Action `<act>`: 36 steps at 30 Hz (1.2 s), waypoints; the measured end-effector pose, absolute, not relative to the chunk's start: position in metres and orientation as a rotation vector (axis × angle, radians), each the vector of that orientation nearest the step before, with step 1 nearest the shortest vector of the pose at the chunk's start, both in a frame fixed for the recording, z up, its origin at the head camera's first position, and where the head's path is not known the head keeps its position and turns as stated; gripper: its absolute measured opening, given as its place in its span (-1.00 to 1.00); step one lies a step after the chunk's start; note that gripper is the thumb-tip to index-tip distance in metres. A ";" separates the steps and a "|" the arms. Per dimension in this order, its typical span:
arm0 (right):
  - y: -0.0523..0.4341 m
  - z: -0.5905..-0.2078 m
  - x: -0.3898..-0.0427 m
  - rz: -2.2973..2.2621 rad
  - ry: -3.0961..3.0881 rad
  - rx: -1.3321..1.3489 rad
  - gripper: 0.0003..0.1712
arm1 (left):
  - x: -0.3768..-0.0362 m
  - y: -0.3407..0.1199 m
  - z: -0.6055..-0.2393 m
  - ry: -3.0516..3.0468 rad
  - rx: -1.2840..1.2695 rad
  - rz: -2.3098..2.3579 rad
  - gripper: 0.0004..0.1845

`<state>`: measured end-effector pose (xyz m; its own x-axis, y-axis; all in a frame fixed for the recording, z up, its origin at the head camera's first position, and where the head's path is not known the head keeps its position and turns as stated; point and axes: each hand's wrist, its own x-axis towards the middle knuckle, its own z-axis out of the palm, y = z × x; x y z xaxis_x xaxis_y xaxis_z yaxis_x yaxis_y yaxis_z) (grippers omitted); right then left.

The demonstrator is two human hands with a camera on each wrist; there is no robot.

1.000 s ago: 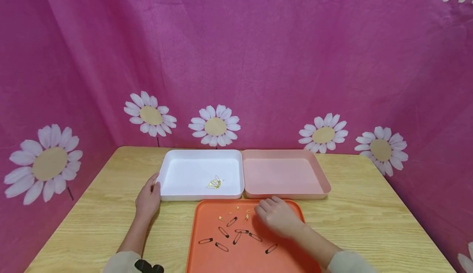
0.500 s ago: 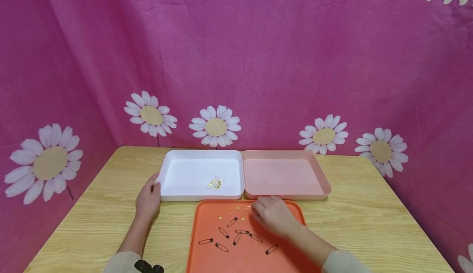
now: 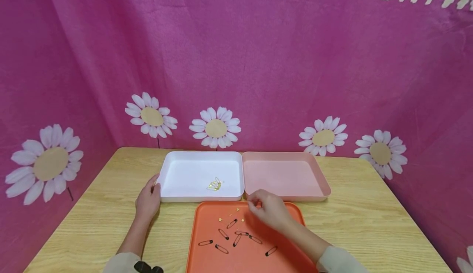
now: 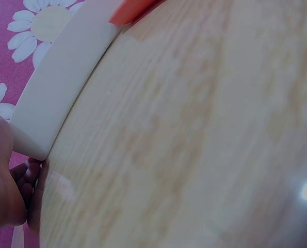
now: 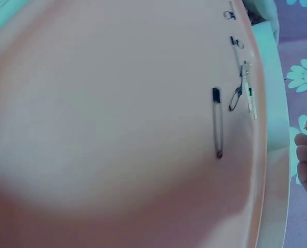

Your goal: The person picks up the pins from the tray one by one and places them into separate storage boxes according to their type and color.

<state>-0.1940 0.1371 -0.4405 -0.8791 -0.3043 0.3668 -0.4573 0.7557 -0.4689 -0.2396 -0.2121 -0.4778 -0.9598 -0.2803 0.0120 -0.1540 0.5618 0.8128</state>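
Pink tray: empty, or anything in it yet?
Empty. The head view shows the pink tray with a bare floor, while gold pins lie only in the white tray beside it.

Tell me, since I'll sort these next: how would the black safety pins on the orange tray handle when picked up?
The black safety pins look thin and wiry, so probably very light and stiff. Lying flat on the smooth orange tray, they may slide before a fingertip pinch catches. Being flat, they seem unlikely to roll.

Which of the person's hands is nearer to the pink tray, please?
Right. The right hand hovers just before the pink tray; the left hand rests at the white tray, farther off.
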 end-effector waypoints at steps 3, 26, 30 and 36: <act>0.133 -0.438 -0.196 1.053 -2.693 0.528 -0.95 | -0.239 -0.213 -0.478 -2.661 0.367 -1.367 -0.49; 0.100 -0.427 -0.244 1.446 -2.708 0.332 -0.89 | -0.240 -0.214 -0.478 -2.667 0.385 -1.398 -0.48; 0.090 -0.427 -0.253 1.437 -2.690 0.303 -0.89 | -0.240 -0.214 -0.478 -2.677 0.386 -1.400 -0.47; 0.076 -0.430 -0.264 1.471 -2.708 0.201 -0.87 | -0.239 -0.214 -0.478 -2.679 0.385 -1.403 -0.47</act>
<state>-0.2642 0.0763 -0.4298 -0.9901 -0.0884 0.1086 -0.1392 0.5384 -0.8311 -0.2394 -0.2135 -0.4780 -0.9639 -0.2642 -0.0343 -0.1786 0.5453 0.8190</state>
